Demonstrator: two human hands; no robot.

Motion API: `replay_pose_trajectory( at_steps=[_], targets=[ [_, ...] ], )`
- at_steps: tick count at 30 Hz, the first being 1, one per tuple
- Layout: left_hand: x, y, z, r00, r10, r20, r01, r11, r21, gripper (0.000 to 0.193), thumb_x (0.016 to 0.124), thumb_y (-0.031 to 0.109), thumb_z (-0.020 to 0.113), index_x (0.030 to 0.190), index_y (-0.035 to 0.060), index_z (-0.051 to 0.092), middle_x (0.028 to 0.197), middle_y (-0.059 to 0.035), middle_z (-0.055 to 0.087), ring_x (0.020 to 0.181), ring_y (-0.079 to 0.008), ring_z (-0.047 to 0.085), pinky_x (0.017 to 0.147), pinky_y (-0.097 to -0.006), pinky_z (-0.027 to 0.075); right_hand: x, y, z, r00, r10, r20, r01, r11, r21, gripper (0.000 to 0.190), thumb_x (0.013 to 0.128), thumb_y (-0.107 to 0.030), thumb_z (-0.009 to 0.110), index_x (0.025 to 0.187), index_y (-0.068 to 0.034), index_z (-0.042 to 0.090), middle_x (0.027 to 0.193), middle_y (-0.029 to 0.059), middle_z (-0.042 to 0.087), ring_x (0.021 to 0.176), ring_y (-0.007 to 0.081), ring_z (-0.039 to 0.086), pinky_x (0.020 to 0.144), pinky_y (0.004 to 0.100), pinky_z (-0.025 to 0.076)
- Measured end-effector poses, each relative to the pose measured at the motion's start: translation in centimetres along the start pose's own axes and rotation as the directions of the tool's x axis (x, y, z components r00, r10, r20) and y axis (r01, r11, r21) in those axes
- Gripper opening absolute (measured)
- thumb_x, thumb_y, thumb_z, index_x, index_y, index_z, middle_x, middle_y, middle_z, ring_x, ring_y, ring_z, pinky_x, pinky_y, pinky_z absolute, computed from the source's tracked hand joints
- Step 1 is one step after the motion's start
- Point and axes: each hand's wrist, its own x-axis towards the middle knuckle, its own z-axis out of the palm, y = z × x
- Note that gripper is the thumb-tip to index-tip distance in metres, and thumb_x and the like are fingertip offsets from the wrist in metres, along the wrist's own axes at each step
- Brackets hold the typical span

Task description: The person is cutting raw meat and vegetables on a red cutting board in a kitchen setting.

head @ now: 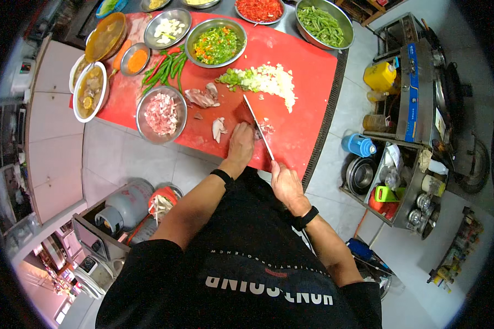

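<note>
My right hand (pixel 286 183) grips the handle of a kitchen knife (pixel 258 125), its blade angled across the red cutting board (pixel 308 98). On the blade's left, my left hand (pixel 242 144) presses down with curled fingers, mostly covering a piece of meat. Small cut bits of meat (pixel 266 126) lie along the blade's right side. A whitish strip of meat or fat (pixel 218 130) rests left of my left hand, with a larger raw chunk of meat (pixel 203 96) farther up. Diced meat fills a steel bowl (pixel 140 119) at the board's near left edge.
Chopped scallion (pixel 255 80) is heaped mid-board. Green and red chilies (pixel 166 68) lie beside a steel bowl of chopped peppers (pixel 189 51). Bowls of soup (pixel 89 92) stand at the left edge. A gas cylinder (pixel 127 203) is below left; a stove (pixel 413 90) stands right.
</note>
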Motion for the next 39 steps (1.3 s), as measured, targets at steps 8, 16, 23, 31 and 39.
replay_pose_trajectory(
  at_steps=[8,16,23,31,39],
  targets=[
    [-0.6,-0.4,-0.8,0.99,-0.129,-0.053,0.12,0.981,-0.153,0.016,0.083,-0.007,0.061,0.098,-0.0039,0.057,0.096,-0.0239,0.056,0.097,-0.0464,0.056,0.085,-0.0529,0.047,-2.0,0.3,-2.9,0.997,-0.08,0.003,0.08,0.993,0.083,0.062,0.114,-0.044,0.034,0.107,0.004,0.071,0.094,0.0369,0.069,0.097,0.0569,0.066,0.089,0.062,0.051],
    [-1.0,-1.2,-0.1,0.997,-0.047,-0.061,0.044,0.998,-0.053,0.015,0.078,-0.01,0.06,0.09,-0.0038,0.054,0.092,-0.0249,0.052,0.092,-0.048,0.053,0.079,-0.055,0.045,-3.0,0.8,0.1,0.999,-0.045,-0.018,0.045,0.999,0.021,0.059,0.113,-0.044,0.039,0.104,0.006,0.07,0.088,0.0387,0.069,0.091,0.0584,0.068,0.084,0.0659,0.054],
    [-0.6,-0.3,-1.0,0.998,-0.064,-0.02,0.063,0.995,-0.077,0.009,0.086,-0.006,0.061,0.094,-0.004,0.06,0.094,-0.0239,0.058,0.091,-0.0454,0.058,0.08,-0.0516,0.049,1.3,-0.8,0.7,0.998,-0.047,-0.051,0.049,0.998,0.04,0.061,0.112,-0.047,0.039,0.103,0.004,0.071,0.093,0.0371,0.069,0.095,0.0582,0.067,0.087,0.0652,0.053],
    [-2.1,-0.3,-3.4,0.986,-0.166,0.022,0.168,0.967,-0.19,0.019,0.086,-0.003,0.066,0.104,-0.0031,0.059,0.103,-0.0239,0.057,0.098,-0.0445,0.058,0.086,-0.0493,0.05,-1.9,0.0,-2.9,0.992,-0.124,0.034,0.121,0.99,0.073,0.062,0.114,-0.045,0.034,0.103,0.004,0.07,0.093,0.0364,0.069,0.095,0.0561,0.066,0.086,0.0625,0.051],
    [-2.6,-0.1,-2.1,0.996,-0.085,0.022,0.087,0.993,-0.08,0.021,0.082,-0.007,0.063,0.102,-0.0047,0.057,0.101,-0.0254,0.055,0.095,-0.0489,0.055,0.079,-0.0556,0.047,-3.9,1.0,-1.5,0.995,-0.099,0.033,0.099,0.995,-0.014,0.056,0.114,-0.042,0.039,0.101,0.004,0.07,0.084,0.0342,0.07,0.086,0.0539,0.069,0.081,0.0616,0.055]
  ],
)
